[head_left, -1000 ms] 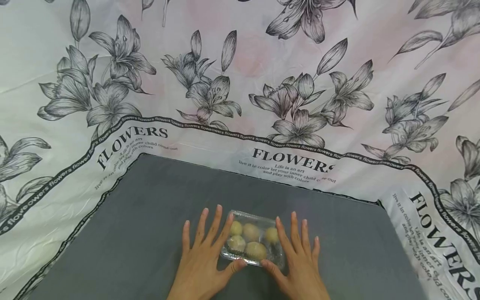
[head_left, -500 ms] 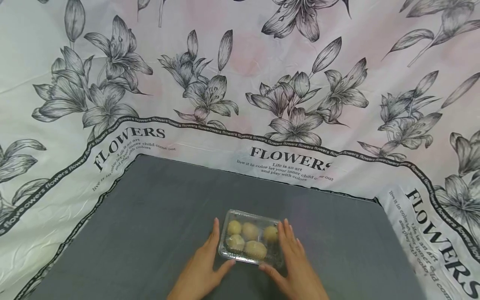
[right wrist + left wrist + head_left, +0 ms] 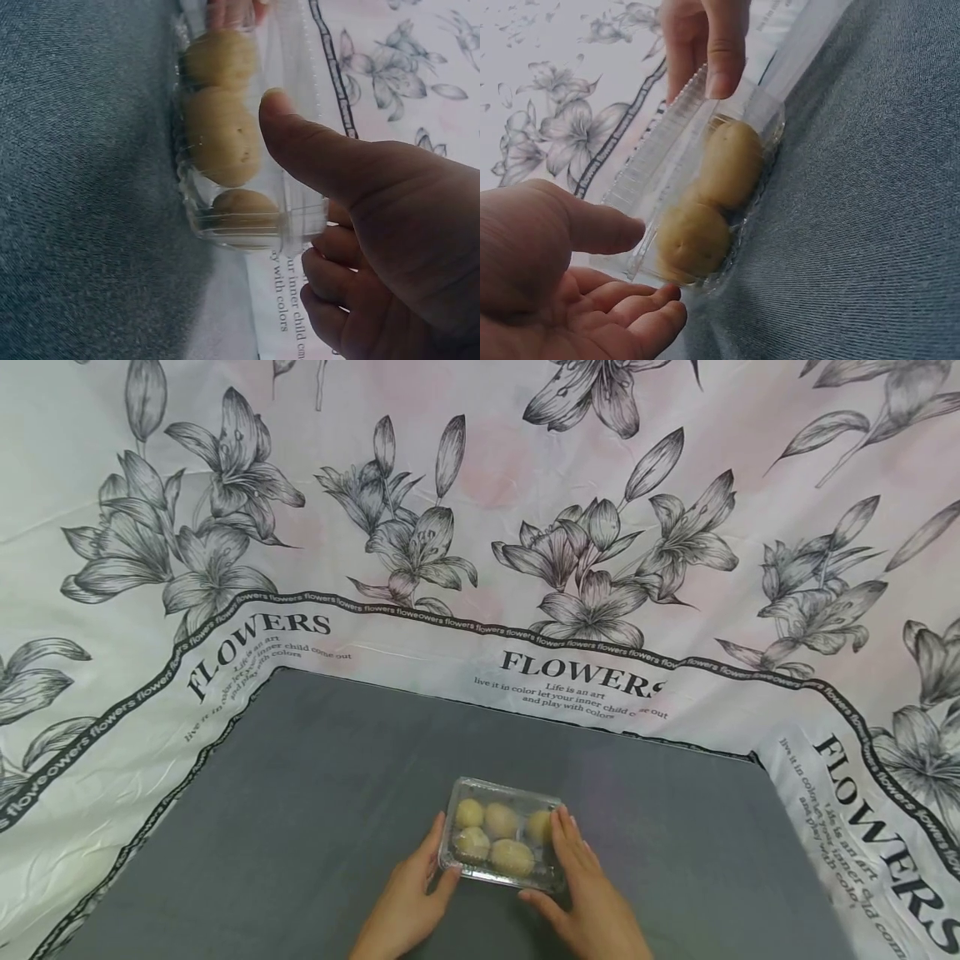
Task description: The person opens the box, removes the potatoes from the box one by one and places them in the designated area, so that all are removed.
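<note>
A clear plastic clamshell box (image 3: pixel 491 879) with several yellowish potatoes (image 3: pixel 512 857) inside lies on the grey surface, its lid down. At its left end my left hand (image 3: pixel 408 893) holds the side, thumb by the near corner. In the left wrist view that thumb (image 3: pixel 607 229) meets the rim, and the fingers bend below the end. My right hand (image 3: pixel 588 893) grips the right end, fingers along the side and over one potato. The right wrist view shows its thumb (image 3: pixel 315 146) across the box's front and its other fingers curled at the end.
Grey cloth (image 3: pixel 337 760) covers the tabletop around the box. A white sheet (image 3: pixel 420 643) printed with lilies and "FLOWERS" lettering rises along the back and both sides.
Both hands had spread fingers over the box's ends; the fingers have since drawn together and lowered along its sides. My left hand has closed in from the left onto the box.
</note>
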`<state>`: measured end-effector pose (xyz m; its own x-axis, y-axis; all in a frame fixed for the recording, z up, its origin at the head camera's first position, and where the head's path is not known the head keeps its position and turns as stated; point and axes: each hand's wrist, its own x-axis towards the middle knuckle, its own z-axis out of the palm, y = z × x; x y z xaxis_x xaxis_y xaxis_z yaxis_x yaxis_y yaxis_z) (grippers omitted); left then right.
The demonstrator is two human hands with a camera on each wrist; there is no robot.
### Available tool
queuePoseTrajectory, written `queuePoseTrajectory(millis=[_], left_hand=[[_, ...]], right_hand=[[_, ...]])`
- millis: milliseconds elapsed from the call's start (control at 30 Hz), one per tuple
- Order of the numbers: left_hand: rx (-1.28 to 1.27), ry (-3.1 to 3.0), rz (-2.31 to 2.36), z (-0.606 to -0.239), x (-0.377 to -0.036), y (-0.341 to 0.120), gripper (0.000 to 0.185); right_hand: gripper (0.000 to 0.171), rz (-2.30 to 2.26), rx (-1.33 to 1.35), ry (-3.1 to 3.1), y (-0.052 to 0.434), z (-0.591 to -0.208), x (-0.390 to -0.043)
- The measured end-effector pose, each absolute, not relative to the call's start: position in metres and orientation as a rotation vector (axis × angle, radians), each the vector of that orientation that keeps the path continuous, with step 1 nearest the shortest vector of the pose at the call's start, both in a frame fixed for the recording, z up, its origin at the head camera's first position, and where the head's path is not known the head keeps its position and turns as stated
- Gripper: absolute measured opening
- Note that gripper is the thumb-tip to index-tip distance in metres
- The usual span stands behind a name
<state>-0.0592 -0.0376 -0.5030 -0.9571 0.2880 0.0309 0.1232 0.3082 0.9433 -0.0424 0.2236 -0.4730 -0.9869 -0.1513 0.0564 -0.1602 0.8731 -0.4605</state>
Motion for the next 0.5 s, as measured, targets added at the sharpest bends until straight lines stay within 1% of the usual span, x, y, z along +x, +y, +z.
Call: queuePoseTrajectory(millis=[267,500], left_hand=[[0.372,2.348,1.802,-0.5078,-0.0601,-0.0409,0.072],[0.403,2.359,1.804,-0.5094,-0.0610,-0.0426,0.071]], right_hand=[[0.107,0.745,0.217,-3.034,0.2219,-0.4771,-0.0448],[0.105,0.750,0.253,-2.986,0.2240,-0.4786,-0.0461]])
